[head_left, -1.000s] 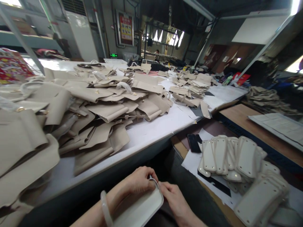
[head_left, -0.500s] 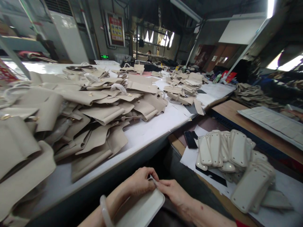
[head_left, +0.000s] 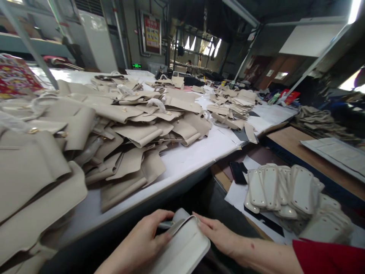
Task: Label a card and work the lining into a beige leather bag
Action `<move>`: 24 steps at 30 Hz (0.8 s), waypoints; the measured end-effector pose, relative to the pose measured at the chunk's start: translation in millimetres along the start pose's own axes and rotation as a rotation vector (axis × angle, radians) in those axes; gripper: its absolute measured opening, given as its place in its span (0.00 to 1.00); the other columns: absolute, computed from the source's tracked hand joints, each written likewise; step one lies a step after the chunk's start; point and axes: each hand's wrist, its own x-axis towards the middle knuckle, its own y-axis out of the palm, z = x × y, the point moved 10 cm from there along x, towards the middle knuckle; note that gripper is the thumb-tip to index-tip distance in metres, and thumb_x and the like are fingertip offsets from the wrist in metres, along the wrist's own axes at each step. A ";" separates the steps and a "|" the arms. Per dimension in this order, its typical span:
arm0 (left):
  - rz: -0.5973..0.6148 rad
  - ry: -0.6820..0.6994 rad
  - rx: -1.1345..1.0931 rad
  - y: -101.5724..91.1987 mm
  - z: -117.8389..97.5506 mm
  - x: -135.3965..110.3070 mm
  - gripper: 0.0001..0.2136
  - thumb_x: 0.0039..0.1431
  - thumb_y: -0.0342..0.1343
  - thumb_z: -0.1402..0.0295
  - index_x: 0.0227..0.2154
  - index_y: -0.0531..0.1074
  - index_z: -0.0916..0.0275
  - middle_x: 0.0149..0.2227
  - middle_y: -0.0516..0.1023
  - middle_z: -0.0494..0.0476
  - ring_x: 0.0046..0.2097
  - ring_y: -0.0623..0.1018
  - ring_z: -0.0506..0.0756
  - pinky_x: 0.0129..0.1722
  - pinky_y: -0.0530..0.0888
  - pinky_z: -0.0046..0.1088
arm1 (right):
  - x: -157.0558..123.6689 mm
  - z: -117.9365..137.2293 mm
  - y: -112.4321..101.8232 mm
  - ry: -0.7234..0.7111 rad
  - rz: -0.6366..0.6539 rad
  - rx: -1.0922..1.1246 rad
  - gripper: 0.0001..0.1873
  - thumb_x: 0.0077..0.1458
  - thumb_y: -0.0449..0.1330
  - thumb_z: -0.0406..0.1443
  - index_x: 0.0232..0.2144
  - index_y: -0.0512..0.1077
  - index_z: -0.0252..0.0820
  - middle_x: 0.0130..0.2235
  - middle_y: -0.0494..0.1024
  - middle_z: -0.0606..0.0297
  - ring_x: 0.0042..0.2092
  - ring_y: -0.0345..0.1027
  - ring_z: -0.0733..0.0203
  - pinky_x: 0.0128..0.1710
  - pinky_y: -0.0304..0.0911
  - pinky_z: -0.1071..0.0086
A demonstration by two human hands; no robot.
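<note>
Low in the head view, my left hand (head_left: pixel 145 241) and my right hand (head_left: pixel 219 235) hold a white rounded-rectangle panel (head_left: pixel 185 249) between them, over my lap. My left hand grips its left edge, fingers curled over a dark fold at the top. On the panel's right edge my right hand lies flat, fingertips touching the top corner. A red sleeve (head_left: pixel 327 257) covers my right forearm.
A white table (head_left: pixel 188 156) carries a big heap of beige leather pieces (head_left: pixel 114 129) and a smaller stack (head_left: pixel 230 108) farther back. To the right, a lower wooden bench (head_left: pixel 288 140) holds a pile of white panels (head_left: pixel 288 190) and a black phone (head_left: pixel 236 172).
Both hands were pinching the panel's top edge close together. Now they have spread apart to its sides, and the panel sits a little more to the right and tilted up.
</note>
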 end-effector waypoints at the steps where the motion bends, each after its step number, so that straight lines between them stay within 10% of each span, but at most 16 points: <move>1: -0.038 -0.023 0.033 -5.2 5.2 -10.8 0.21 0.55 0.55 0.67 0.53 0.72 0.54 0.55 0.74 0.52 0.57 0.73 0.57 0.60 0.67 0.35 | -0.4 -4.6 -0.7 0.012 -0.014 -0.003 0.36 0.58 0.56 0.57 0.63 0.61 0.49 0.64 0.65 0.62 0.64 0.58 0.56 0.65 0.49 0.62; 8: -0.413 -0.051 0.219 -17.4 34.7 -84.8 0.19 0.60 0.53 0.55 0.51 0.74 0.54 0.55 0.75 0.54 0.56 0.75 0.58 0.58 0.72 0.33 | -2.2 -24.4 7.5 0.014 0.076 0.293 0.52 0.51 0.62 0.59 0.68 0.50 0.42 0.67 0.59 0.59 0.65 0.57 0.55 0.67 0.47 0.63; 15: -0.738 -0.038 0.321 -12.2 62.3 -146.4 0.18 0.59 0.56 0.54 0.48 0.76 0.54 0.50 0.79 0.53 0.51 0.79 0.58 0.52 0.76 0.31 | 5.6 -22.0 -4.1 -0.081 0.062 0.360 0.43 0.50 0.67 0.54 0.62 0.64 0.39 0.63 0.67 0.56 0.64 0.58 0.51 0.65 0.49 0.62; 24: -0.758 0.025 0.461 6.0 5.8 -98.4 0.15 0.63 0.55 0.56 0.51 0.74 0.48 0.50 0.76 0.54 0.51 0.78 0.56 0.48 0.79 0.32 | 56.0 -32.9 11.8 0.080 0.273 0.143 0.40 0.56 0.49 0.65 0.46 0.76 0.37 0.43 0.81 0.55 0.49 0.73 0.51 0.51 0.65 0.61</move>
